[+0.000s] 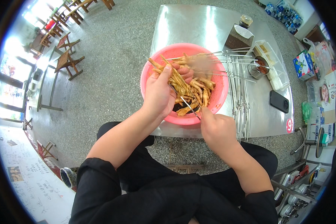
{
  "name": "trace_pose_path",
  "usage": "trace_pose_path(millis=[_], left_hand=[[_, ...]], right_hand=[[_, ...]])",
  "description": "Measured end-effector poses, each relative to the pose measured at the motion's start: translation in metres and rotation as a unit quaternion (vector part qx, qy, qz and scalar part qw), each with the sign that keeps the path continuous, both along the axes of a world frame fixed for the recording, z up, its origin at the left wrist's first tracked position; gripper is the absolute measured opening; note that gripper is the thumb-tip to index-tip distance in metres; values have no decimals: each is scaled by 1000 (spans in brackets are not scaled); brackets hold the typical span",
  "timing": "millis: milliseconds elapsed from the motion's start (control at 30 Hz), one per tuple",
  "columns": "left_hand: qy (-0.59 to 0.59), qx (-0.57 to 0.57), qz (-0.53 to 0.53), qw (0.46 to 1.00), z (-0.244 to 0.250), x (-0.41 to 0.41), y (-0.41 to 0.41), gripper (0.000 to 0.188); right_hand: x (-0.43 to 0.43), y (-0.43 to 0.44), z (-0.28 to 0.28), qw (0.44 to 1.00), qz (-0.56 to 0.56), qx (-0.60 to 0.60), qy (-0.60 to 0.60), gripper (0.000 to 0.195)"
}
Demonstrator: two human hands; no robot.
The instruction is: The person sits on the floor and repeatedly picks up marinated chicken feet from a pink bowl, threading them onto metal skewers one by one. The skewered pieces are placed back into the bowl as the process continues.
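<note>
In the pink plastic basin [222,96] lie several cooked-looking chicken feet [203,89] over dark liquid. My left hand [160,91] is closed around a bunch of chicken feet [178,79] above the basin's left half. Thin metal skewers [192,108] run from my right hand [218,124], which grips them at the basin's near right rim. One skewer's tip is free; another reaches the held feet, but its far end is hidden. Loaded skewers [226,59] rest across the basin's far right rim, partly blurred.
Bare metal skewers [239,103] lie bundled on the steel table [184,22]. Beside them are a metal cup [257,68] of red seasoning, a clear-lidded condiment box [271,65], a tissue box [238,37], a jar [245,21] and a black phone [279,101]. Folding stools [68,61] stand leftward.
</note>
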State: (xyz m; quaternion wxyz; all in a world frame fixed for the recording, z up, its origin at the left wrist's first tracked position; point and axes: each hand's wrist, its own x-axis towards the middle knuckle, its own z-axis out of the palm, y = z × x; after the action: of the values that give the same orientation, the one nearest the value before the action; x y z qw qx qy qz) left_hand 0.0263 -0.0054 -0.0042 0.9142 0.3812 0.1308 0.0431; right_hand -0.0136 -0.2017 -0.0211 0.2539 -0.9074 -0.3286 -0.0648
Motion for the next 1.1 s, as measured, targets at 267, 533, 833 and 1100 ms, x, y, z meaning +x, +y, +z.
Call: trace_pose_path(millis=[267, 533, 833, 1100], left_hand=[[6, 5, -9, 1000, -3, 3, 4, 24], [34, -14, -70, 997, -11, -7, -12, 27], [29, -22, -58, 998, -4, 5, 10, 27], [24, -20, -64, 997, 4, 3, 8, 28]], right_hand=[[15, -4, -10, 896, 41, 276, 345, 19], [20, 2, 12, 738, -33, 351, 575, 27], [8, -11, 27, 959, -54, 70, 271, 21], [-6, -22, 9, 865, -44, 204, 457, 20]])
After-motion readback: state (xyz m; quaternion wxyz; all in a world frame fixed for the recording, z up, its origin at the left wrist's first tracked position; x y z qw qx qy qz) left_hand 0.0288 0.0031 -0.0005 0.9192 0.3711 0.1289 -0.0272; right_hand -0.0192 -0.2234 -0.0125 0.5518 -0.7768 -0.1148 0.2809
